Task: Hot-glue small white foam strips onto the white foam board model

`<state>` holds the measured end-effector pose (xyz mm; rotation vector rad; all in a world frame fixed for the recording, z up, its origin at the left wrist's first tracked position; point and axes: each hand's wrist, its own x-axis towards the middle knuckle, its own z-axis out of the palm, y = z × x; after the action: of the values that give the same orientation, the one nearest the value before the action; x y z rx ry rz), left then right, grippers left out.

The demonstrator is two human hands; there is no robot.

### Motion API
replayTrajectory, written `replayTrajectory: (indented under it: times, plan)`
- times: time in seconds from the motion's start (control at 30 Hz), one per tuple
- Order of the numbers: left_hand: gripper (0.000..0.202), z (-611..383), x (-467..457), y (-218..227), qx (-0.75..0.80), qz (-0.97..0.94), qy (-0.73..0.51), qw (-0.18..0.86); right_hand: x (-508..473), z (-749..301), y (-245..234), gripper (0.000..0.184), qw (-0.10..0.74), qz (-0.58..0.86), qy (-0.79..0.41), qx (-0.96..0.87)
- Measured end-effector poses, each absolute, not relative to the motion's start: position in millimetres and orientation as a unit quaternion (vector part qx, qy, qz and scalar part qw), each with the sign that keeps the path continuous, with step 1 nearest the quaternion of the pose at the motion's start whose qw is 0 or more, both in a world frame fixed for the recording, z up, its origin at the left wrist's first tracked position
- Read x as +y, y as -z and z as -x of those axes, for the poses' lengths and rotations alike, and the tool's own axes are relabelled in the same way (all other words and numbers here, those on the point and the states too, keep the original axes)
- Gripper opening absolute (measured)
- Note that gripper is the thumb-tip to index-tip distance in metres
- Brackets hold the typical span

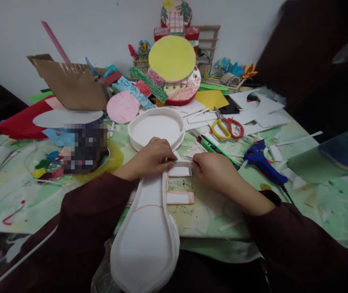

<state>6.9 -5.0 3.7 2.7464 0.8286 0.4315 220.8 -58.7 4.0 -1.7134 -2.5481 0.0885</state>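
Observation:
A white board shape (149, 232) with a raised rim and a rounded near end reaches from the table's front edge toward my hands. On its right side two small rectangular tabs (180, 198) with orange-brown outlines stick out. My left hand (155, 158) rests over its narrow part, fingers pinched on a thin white strip (182, 163) that edges the farther tab. Beside that tab's outer end my right hand (212, 171) is closed in a pinch; what its fingertips hold is too small to make out. Just beyond lies a round white rimmed tray shape (157, 126).
Right of my hands lie a green utility knife (212, 146), scissors (227, 126) with yellow and red handles, and a blue glue gun (264, 160). A cardboard box (76, 87) and painted paper crafts (172, 59) stand at the back. White scraps (261, 108) spread at the right.

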Motion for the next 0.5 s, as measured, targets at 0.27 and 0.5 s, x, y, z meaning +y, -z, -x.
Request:
replayTrajectory:
  times: [0.27, 0.5]
  plan:
    - [0.016, -7.9, -8.0, -7.0, 0.281, -0.942, -0.144, 0.111, -69.2, -241.2, -21.0, 0.024, 0.141, 0.586, -0.018, -0.797]
    - [0.015, -4.5, -2.0, 0.3, 0.267, -0.945, -0.148, 0.117, -95.8, -327.9, -15.5, 0.037, 0.125, 0.737, 0.148, -0.647]
